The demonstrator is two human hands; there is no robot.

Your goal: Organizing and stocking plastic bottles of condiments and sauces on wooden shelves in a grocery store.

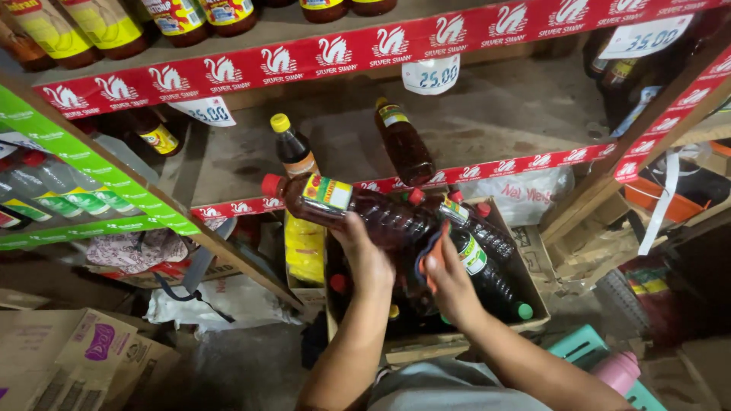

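Two bare forearms, no sleeves showing, no rings or watch, light grey garment at the lap

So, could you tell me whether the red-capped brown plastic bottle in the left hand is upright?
Tipped: the red-capped brown plastic bottle lies nearly sideways, cap pointing left.

Shop: shelves (487, 114) with red edge strips, price tags (431, 74), stocked bottles (402, 143), cartons (76, 354).
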